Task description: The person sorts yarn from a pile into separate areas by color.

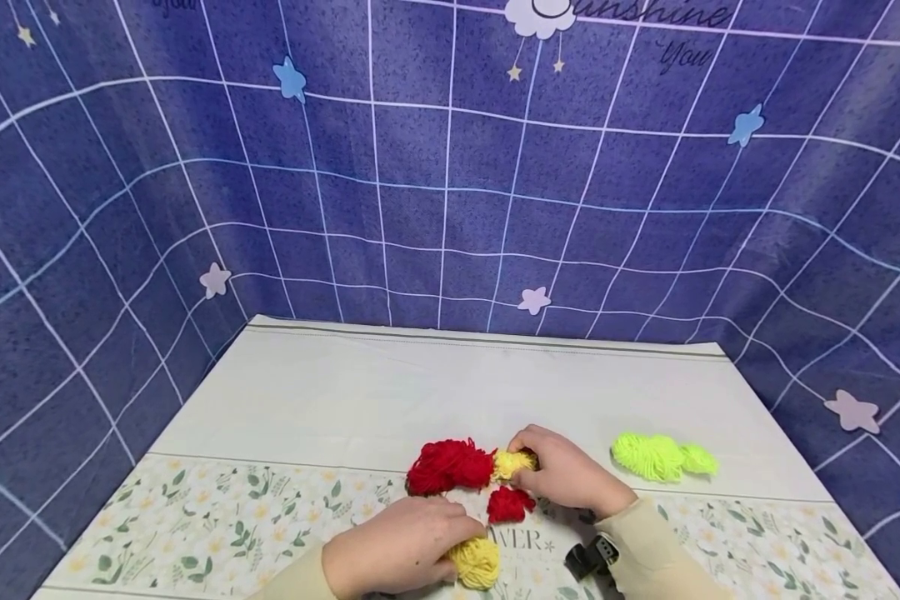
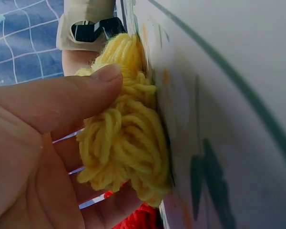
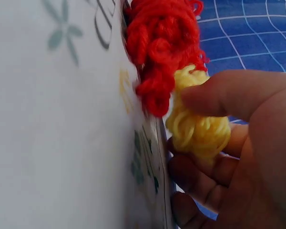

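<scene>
My left hand (image 1: 405, 546) grips a skein of yellow yarn (image 1: 476, 564) low on the table, near the front. In the left wrist view, the thumb lies across the middle of this yellow skein (image 2: 126, 143), with fingers behind it. My right hand (image 1: 570, 475) pinches a second, smaller yellow yarn bundle (image 1: 510, 465) farther back; the right wrist view shows its looped strands (image 3: 198, 131) between thumb and fingers. A large red yarn skein (image 1: 450, 467) lies just left of that bundle. Below it sits a small red yarn clump (image 1: 508, 505), between my hands.
A neon yellow-green yarn skein (image 1: 660, 457) lies to the right of my right hand. The table cover (image 1: 330, 375) is white at the back, floral toward the front. A blue grid-patterned curtain (image 1: 450, 192) rises behind and at both sides. A black wrist device (image 1: 592, 557) sits by my right sleeve.
</scene>
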Demonstrator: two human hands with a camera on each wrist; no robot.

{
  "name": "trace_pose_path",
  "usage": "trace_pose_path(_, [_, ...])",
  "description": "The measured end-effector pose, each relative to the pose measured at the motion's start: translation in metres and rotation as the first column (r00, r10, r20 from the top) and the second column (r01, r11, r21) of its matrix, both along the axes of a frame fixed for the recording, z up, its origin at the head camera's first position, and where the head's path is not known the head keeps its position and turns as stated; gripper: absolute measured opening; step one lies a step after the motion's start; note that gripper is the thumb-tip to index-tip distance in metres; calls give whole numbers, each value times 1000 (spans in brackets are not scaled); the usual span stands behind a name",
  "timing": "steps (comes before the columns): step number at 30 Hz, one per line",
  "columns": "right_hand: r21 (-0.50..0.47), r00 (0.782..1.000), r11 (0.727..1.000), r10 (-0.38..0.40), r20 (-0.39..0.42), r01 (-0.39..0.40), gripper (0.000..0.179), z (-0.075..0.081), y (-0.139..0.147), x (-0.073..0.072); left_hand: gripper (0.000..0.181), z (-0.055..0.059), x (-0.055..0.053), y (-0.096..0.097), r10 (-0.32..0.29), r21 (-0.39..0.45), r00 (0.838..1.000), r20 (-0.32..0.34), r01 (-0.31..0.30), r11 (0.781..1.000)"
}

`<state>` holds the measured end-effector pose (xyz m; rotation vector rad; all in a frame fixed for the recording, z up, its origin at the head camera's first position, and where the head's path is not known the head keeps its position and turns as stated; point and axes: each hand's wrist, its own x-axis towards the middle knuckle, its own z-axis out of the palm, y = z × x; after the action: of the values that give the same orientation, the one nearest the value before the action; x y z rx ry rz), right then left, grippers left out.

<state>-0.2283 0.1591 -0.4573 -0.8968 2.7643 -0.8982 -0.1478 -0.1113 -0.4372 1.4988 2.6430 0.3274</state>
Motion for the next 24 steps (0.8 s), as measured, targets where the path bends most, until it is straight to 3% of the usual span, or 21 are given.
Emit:
trace_pose_path(9, [-55,999,998,-40,-26,38,18,13,12,-19,45,6,1,3,15,-8,999,28,-15,1000])
trace_pose_path(18, [-54,986,992,-120,-117,114,20,19,3,-60,44,5,1,1,23,-2,999,41,-23,1000])
trace_pose_path(24, [-2,979,986,-165,-121,166,26,18,-5,-83,44,5,1,0,22,2,998,51,-22,1000])
